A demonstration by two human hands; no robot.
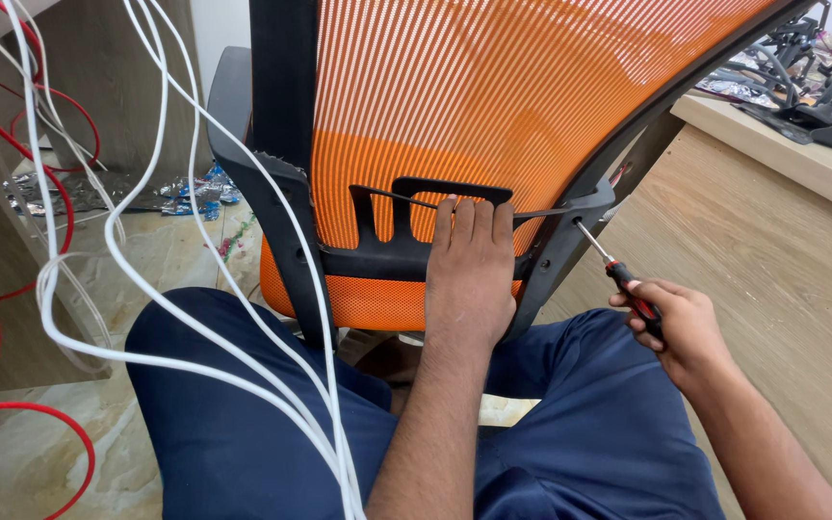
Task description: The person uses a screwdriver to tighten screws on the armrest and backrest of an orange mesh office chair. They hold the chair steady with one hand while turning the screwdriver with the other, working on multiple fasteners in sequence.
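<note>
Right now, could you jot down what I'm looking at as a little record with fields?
Setting: person seated on a floor, chair backrest of orange mesh in a black frame in front of them
Left hand: flat on the black lumbar bracket
Right hand: holds a screwdriver, red and black handle
Screwdriver tip: at the frame's right side
Nearby: white cables, red cable, wooden panel

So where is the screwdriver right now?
In the head view, the screwdriver is on the right, held in the right hand. Its tip meets the black frame of the orange mesh chair back, beside the left hand.
</note>
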